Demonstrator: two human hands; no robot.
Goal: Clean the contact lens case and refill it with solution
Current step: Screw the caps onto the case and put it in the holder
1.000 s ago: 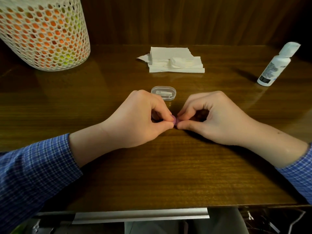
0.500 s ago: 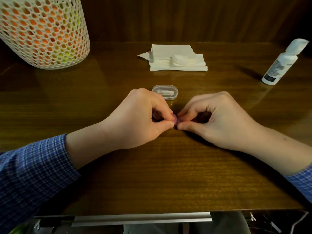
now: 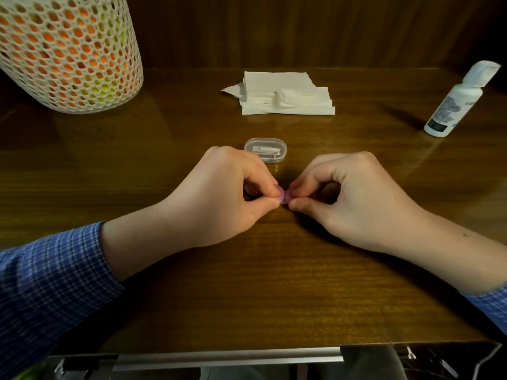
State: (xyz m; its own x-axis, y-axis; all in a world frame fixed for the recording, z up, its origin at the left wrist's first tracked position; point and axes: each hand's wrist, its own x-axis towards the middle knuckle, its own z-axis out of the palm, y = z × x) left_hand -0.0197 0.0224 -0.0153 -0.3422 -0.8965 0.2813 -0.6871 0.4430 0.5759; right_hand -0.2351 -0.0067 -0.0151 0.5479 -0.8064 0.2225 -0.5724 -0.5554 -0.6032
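A small purple contact lens case [image 3: 283, 196] sits low over the wooden table [image 3: 247, 283], mostly hidden between my fingers. My left hand [image 3: 219, 196] pinches its left end with thumb and fingertips. My right hand [image 3: 354, 198] pinches its right end the same way. A white solution bottle [image 3: 455, 102] with a flip cap stands at the far right. A stack of white tissues [image 3: 282, 94] lies at the back middle.
A small clear plastic box [image 3: 265, 149] with a white part inside lies just behind my hands. A white mesh basket [image 3: 65, 50] with orange and green contents stands at the back left. A wooden wall panel rises behind the table.
Both hands keep pinching the purple case and stay nearly in place; the fingers shift slightly around it. The camera view has tipped a little.
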